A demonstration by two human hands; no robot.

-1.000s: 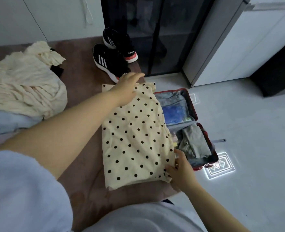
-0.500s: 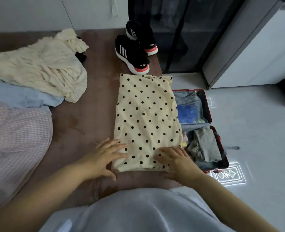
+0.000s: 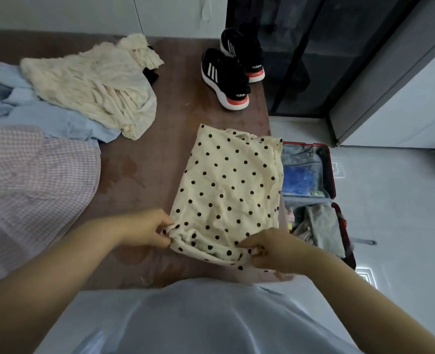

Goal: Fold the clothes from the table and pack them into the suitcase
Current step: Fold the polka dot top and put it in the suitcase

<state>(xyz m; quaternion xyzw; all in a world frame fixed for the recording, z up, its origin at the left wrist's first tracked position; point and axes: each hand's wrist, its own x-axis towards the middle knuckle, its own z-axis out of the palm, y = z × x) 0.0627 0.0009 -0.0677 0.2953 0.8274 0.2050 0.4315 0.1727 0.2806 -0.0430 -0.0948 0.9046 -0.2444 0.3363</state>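
A cream garment with black polka dots [image 3: 229, 185] lies folded on the brown table [image 3: 144, 169], its right side hanging over the table edge. My left hand [image 3: 147, 227] pinches its near left corner and my right hand [image 3: 270, 249] grips its near right corner; the near edge is bunched and lifted. On the floor to the right, below the table edge, stands an open red suitcase [image 3: 332, 175] with a blue item [image 3: 300, 178] and grey clothes [image 3: 321, 226] inside.
A crumpled cream garment [image 3: 93, 83], a light blue shirt [image 3: 45, 116] and a pink checked garment [image 3: 32, 180] lie on the table's left. Black sneakers [image 3: 229, 72] stand at the far right corner. A dark glass cabinet [image 3: 313, 52] rises beyond the table.
Both hands went from resting flat at the polka dot garment's near edge to gripping its near corners. The near edge is now bunched and raised.
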